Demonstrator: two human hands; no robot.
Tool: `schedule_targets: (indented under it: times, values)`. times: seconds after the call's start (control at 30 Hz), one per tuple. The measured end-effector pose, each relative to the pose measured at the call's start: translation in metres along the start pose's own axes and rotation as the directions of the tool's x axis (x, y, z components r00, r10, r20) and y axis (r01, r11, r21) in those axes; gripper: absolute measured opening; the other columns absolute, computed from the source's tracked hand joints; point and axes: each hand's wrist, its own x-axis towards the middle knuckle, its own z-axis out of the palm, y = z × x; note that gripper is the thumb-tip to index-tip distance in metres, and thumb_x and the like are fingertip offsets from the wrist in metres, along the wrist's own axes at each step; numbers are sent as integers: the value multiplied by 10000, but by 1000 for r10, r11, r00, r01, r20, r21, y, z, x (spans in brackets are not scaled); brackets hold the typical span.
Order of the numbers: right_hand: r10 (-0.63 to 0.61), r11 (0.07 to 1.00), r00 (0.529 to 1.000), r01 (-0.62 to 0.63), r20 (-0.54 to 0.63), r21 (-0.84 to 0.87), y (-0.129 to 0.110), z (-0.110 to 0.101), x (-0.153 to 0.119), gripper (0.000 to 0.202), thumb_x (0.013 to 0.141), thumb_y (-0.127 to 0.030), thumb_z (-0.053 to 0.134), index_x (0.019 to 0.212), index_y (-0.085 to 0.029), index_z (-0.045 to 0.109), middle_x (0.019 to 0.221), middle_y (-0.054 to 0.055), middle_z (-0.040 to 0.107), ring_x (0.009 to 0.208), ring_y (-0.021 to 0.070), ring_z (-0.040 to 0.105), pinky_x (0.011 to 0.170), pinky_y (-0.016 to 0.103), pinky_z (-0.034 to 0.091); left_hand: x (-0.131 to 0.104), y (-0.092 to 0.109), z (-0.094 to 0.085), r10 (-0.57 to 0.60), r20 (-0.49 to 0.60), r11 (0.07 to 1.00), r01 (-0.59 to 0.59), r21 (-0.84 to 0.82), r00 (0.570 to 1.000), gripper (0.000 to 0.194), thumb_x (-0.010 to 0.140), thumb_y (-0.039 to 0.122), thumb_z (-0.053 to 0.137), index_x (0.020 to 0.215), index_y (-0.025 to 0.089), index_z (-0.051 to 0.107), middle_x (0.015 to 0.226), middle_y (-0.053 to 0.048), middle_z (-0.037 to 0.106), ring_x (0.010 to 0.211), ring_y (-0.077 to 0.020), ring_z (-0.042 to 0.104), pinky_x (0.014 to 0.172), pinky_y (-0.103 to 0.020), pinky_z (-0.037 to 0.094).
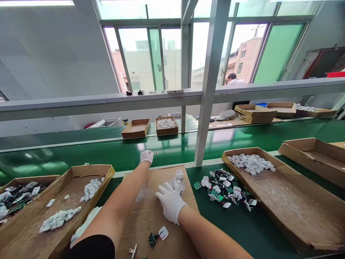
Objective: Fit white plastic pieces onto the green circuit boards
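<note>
My left hand (147,157), in a white glove, reaches out over the green conveyor belt. Its fingers are closed on a small pale piece (156,153) whose kind is too small to make out. My right hand (170,202), gloved too, lies palm down with its fingers spread, beside and partly over a heap of small white plastic parts (178,180). That heap rests on a cardboard sheet (145,216) in front of me. Nearer me on the cardboard lies a green circuit board (152,240) wired to a white cover (163,233). A thin white part (133,251) shows at the bottom edge.
Right of the cardboard is a pile of wired circuit boards (226,189). Shallow cardboard trays (291,205) stand right, and another tray (67,180) with white parts stands left. A grey metal post (206,93) rises beyond the cardboard. Across the belt (81,153) sit two small boxes (135,128).
</note>
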Motion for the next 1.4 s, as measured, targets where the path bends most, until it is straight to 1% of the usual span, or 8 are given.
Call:
schedule_targets:
  times: [0.2, 0.33, 0.5, 0.6, 0.83, 1.07, 1.27, 1.4]
  values:
    - [141, 990, 990, -140, 24, -11, 3, 7, 13, 460, 690, -178, 628, 1148, -224, 621, 1232, 154, 550, 1082, 352, 528, 889, 517, 395, -2, -26, -3, 41, 157, 996, -52, 71, 987, 318, 917, 330, 569, 1178, 147, 574, 1194, -82, 592, 1039, -236, 604, 871, -420, 528]
    - [182, 979, 981, -174, -66, 107, 5, 9, 16, 290, 733, -142, 597, 1005, -199, 679, 1097, 134, 621, 990, 296, 573, 834, 394, 417, -10, -50, -27, 60, 241, 987, -95, 133, 969, 316, 933, 324, 545, 1196, 151, 564, 1220, -101, 589, 1061, -221, 601, 904, -440, 514]
    - [166, 973, 965, -126, -204, 193, 9, 10, 12, 277, 787, -121, 543, 1020, -203, 668, 1015, 97, 658, 946, 253, 596, 851, 370, 419, -54, -75, -52, 43, 399, 948, -164, 274, 916, 269, 892, 336, 610, 1045, 116, 636, 1063, -73, 667, 965, -205, 644, 870, -400, 528]
    - [186, 921, 904, -24, -385, 389, 11, 16, 12, 247, 721, -71, 556, 917, -179, 660, 911, 74, 662, 830, 206, 614, 781, 325, 462, -86, -84, -54, 15, 445, 910, -197, 364, 895, 262, 902, 354, 591, 997, 115, 643, 973, -60, 680, 872, -180, 658, 817, -380, 541]
    - [379, 514, 877, 65, -294, 856, 15, 30, 17, 149, 691, -246, 644, 813, -204, 570, 637, -16, 621, 519, 145, 591, 516, 269, 514, -116, -77, -46, 46, 413, 867, -242, 436, 909, 243, 913, 313, 579, 1075, 136, 615, 1117, -82, 630, 1015, -208, 614, 893, -422, 510]
    - [330, 426, 901, 124, -281, 896, 26, 35, 20, 343, 608, -320, 786, 893, -170, 668, 787, 57, 705, 641, 180, 671, 678, 339, 574, -126, -67, -47, 116, 393, 914, -253, 317, 912, 261, 904, 309, 595, 1107, 147, 602, 1118, -81, 619, 992, -205, 619, 847, -385, 529]
    - [332, 210, 929, 98, -166, 973, 26, 36, 22, 511, 515, -373, 866, 947, -167, 688, 850, 86, 720, 792, 242, 710, 830, 411, 570, -154, -52, -37, 212, 275, 964, -246, 98, 938, 199, 840, 297, 639, 967, 144, 638, 942, -76, 675, 861, -179, 638, 780, -304, 500]
    - [280, 295, 934, 137, -223, 946, 23, 28, 17, 422, 561, -378, 851, 907, -176, 716, 894, 91, 729, 834, 251, 703, 839, 392, 571, -186, -44, -13, 283, 256, 959, -277, -61, 924, 128, 765, 242, 648, 865, 164, 634, 738, -3, 683, 714, -139, 645, 656, -218, 483]
